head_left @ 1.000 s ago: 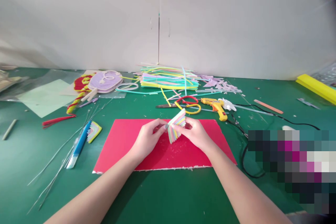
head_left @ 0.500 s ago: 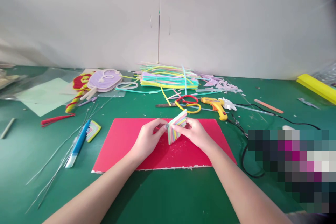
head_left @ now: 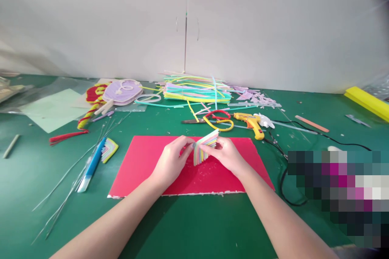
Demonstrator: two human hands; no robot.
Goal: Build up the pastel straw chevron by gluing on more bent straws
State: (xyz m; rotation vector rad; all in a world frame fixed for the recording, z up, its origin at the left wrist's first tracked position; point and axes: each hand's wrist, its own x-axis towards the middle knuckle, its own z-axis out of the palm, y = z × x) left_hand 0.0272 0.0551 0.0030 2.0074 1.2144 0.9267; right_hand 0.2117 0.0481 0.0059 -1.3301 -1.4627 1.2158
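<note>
Between my hands is a striped piece made of pastel pipe cleaners (head_left: 200, 154), bent into a V and held just above a red board (head_left: 146, 158). My left hand (head_left: 174, 156) pinches its pointed corner on the left with thumb and forefinger. On the other side, my right hand (head_left: 227, 153) grips the stripes, thumb in front and fingers partly hidden behind. A similar striped piece (head_left: 109, 150) lies left of the board beside a blue-handled tool (head_left: 95, 162) and several thin wires (head_left: 62, 196).
Beyond the board lie scissors (head_left: 217, 120), a yellow glue gun (head_left: 251, 123) with a black cord, and a pipe-cleaner bundle (head_left: 194, 93). Purple scraps (head_left: 257, 98) sit beside it. Finished-looking lilac and red pieces (head_left: 121, 92) are at back left. A blurred-out area covers the lower right.
The striped piece tilts slightly differently, its upper right end a little lower. Both hands keep their hold on it. The whole view has shifted slightly.
</note>
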